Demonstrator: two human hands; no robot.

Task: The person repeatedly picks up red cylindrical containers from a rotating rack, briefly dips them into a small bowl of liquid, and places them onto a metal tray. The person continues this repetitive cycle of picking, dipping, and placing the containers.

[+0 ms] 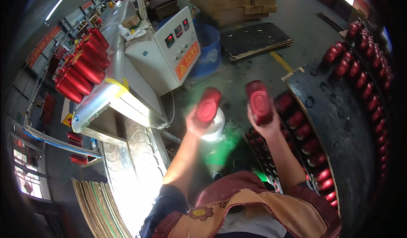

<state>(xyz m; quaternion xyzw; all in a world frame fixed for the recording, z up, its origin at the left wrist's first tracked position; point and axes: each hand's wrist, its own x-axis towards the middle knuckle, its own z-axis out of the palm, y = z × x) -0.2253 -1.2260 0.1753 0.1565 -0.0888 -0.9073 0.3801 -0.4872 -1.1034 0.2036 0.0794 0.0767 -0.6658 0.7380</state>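
My left hand [196, 125] is wrapped round a glossy red bottle [207, 108], lifted in front of my body with its rounded oval base toward me. In my right hand [268, 128] is a second red bottle [259, 102], held the same way and a short gap to the right. Both bottles are apart from everything else, and my fingers are partly hidden behind them. Below the left bottle a white round container [215, 128] stands on the floor. On the right, rows of similar red bottles [306, 132] sit under a dark board [335, 123].
More red bottles [363, 81] stand on the board at far right. At left, a metal conveyor housing [123, 94] carries red bottles [87, 64] on top. A control box [169, 47], blue drum [208, 47], dark sheets [256, 38] and stacked cartons [233, 0] lie ahead.
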